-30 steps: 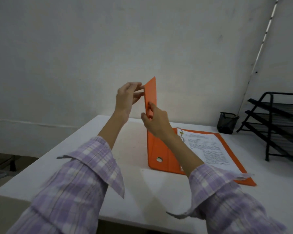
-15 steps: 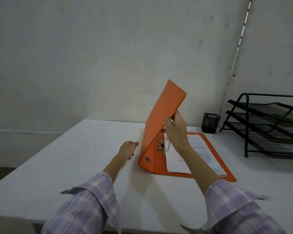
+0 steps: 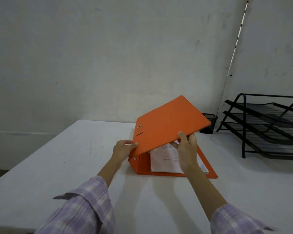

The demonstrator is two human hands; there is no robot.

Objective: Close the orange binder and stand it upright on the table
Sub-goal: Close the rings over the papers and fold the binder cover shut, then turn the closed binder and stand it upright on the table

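Note:
The orange binder (image 3: 166, 125) lies on the white table (image 3: 61, 166), back cover flat, front cover tilted halfway down over the white printed pages (image 3: 164, 159). My right hand (image 3: 186, 149) grips the near edge of the front cover, thumb on top and fingers underneath. My left hand (image 3: 123, 149) rests against the cover's near left corner by the spine, thumb touching the edge. The ring mechanism is mostly hidden under the cover.
A black wire three-tier tray rack (image 3: 267, 125) stands at the right on the table. A small black mesh cup (image 3: 209, 123) sits behind the binder near the wall. The table's left edge drops off close by.
The front cover has swung from nearly upright down to a shallow slant over the pages. My left hand has moved from the table to the cover's corner at the spine.

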